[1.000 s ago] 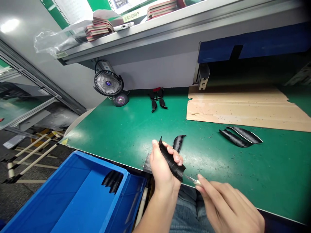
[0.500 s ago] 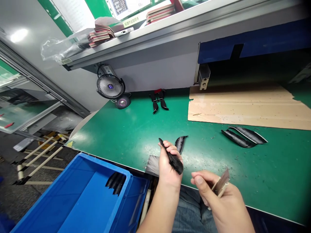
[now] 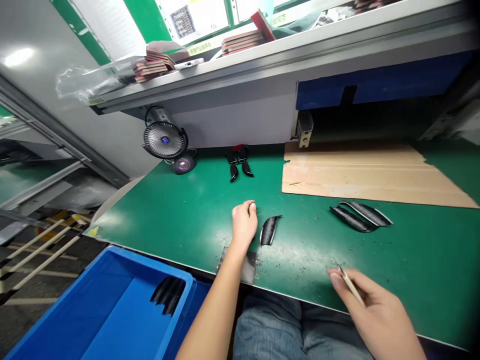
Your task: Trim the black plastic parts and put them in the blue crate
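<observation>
My left hand is over the green table, back turned up and fingers curled. What they hold, if anything, is hidden from the camera. Just right of it lies a curved black plastic piece with a pale edge. My right hand, near the table's front edge, grips a small blade tool with a pale handle, its thin dark tip pointing up and away. Two more curved black pieces lie side by side farther right. A grey sheet sits partly under my left forearm.
A blue bin at the left holds several black pieces. Small dark shavings dot the green table. Farther back are a fan, a black assembly, a cardboard sheet and an overhead shelf.
My left hand has moved forward and turned over; the black piece it held no longer shows. My right hand has shifted right with the blade tool. The view has moved slightly.
</observation>
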Demonstrator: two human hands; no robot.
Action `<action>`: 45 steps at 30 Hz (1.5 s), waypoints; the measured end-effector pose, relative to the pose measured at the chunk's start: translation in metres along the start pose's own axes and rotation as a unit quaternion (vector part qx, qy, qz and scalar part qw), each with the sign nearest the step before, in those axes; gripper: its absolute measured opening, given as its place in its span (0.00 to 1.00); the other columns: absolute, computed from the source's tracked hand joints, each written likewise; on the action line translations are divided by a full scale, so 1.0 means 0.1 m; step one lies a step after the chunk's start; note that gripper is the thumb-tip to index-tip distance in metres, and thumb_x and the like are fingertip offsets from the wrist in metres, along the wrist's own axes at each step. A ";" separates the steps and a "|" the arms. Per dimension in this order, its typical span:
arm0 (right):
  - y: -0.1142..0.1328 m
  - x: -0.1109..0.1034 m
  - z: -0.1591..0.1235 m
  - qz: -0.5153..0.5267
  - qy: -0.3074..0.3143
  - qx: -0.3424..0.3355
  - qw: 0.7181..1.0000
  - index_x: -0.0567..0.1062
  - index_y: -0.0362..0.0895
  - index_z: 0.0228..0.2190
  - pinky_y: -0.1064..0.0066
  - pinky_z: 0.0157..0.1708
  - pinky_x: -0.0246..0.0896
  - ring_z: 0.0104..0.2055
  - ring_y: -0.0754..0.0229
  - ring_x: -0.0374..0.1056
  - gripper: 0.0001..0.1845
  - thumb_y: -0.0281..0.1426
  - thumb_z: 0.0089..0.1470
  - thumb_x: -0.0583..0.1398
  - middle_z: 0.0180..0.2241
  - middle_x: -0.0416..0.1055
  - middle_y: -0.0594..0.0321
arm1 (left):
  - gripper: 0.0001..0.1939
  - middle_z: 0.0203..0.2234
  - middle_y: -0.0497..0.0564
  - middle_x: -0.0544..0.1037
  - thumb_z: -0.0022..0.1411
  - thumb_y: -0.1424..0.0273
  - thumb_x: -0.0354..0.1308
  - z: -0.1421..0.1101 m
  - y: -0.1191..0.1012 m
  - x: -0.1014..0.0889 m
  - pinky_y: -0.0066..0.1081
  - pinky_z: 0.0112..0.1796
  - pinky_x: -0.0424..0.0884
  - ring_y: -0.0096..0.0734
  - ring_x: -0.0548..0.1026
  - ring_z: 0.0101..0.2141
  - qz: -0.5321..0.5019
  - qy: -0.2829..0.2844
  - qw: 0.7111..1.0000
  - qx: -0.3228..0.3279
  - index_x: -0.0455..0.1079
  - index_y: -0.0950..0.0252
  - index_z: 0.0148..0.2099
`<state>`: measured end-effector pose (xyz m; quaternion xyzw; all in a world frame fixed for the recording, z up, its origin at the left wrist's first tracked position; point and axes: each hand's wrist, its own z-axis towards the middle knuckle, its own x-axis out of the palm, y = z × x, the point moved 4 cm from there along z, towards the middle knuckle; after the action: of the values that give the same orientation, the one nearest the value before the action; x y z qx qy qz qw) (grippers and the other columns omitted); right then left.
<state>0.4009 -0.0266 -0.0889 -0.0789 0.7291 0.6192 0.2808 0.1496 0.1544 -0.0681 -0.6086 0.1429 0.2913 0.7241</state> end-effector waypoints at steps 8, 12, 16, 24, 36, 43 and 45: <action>0.08 -0.28 1.21 -0.144 -0.086 -0.071 0.983 0.73 0.43 0.45 0.57 0.46 0.62 0.46 0.53 0.67 0.15 0.31 0.55 0.59 0.47 0.70 0.55 | 0.09 0.39 0.55 0.75 0.63 0.65 0.51 -0.48 -0.65 -0.23 0.42 0.51 0.62 0.44 0.68 0.47 0.046 -0.026 0.993 0.108 0.71 0.62 0.40; 0.32 -0.19 1.10 -0.106 -0.008 -0.134 0.985 0.75 0.42 0.39 0.60 0.41 0.65 0.40 0.55 0.69 0.10 0.30 0.58 0.55 0.40 0.73 0.55 | 0.13 0.39 0.54 0.76 0.63 0.59 0.51 -0.68 -0.79 -0.23 0.38 0.45 0.67 0.40 0.72 0.42 -0.029 0.023 0.998 0.045 0.70 0.61 0.41; 0.75 -0.13 0.47 -0.021 0.191 -0.273 0.943 0.76 0.48 0.34 0.73 0.40 0.65 0.39 0.63 0.70 0.14 0.22 0.53 0.53 0.38 0.75 0.65 | 0.31 0.31 0.58 0.75 0.60 0.44 0.44 -0.81 -0.78 0.07 0.32 0.29 0.70 0.39 0.74 0.33 -0.237 0.283 0.908 -0.199 0.71 0.67 0.39; 0.62 -0.18 0.04 0.057 -0.068 -0.173 0.981 0.74 0.49 0.41 0.78 0.27 0.65 0.28 0.65 0.68 0.10 0.32 0.55 0.60 0.31 0.72 0.64 | 0.17 0.22 0.43 0.70 0.56 0.61 0.64 -0.92 -0.99 0.22 0.29 0.33 0.71 0.28 0.74 0.25 -0.516 0.105 0.824 -0.209 0.59 0.61 0.37; 0.73 0.29 -0.10 0.112 0.058 -0.150 0.981 0.76 0.49 0.36 0.81 0.34 0.65 0.33 0.65 0.70 0.06 0.36 0.57 0.60 0.34 0.74 0.65 | 0.18 0.14 0.42 0.56 0.60 0.62 0.54 -1.03 -1.01 0.10 0.25 0.23 0.65 0.22 0.60 0.18 -0.705 0.080 0.630 -0.317 0.56 0.64 0.22; 0.44 0.26 -0.28 0.024 0.068 -0.165 0.984 0.70 0.51 0.53 0.79 0.38 0.69 0.43 0.61 0.72 0.19 0.37 0.62 0.54 0.45 0.72 0.60 | 0.21 0.12 0.41 0.52 0.56 0.69 0.55 -0.87 -0.72 -0.05 0.25 0.23 0.65 0.22 0.60 0.17 -0.693 -0.131 0.615 -0.351 0.47 0.63 0.19; 0.42 0.27 -0.31 0.001 0.076 -0.160 0.984 0.71 0.51 0.52 0.79 0.38 0.68 0.42 0.61 0.72 0.18 0.38 0.62 0.53 0.41 0.73 0.61 | 0.21 0.11 0.40 0.50 0.55 0.69 0.55 -0.86 -0.72 -0.09 0.23 0.18 0.57 0.21 0.55 0.14 -0.691 -0.148 0.624 -0.333 0.46 0.62 0.19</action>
<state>0.3493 -0.0406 -0.0638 -0.1693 0.6397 0.7204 0.2077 0.1986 0.0626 -0.0246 -0.6767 -0.5355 -0.1814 0.4716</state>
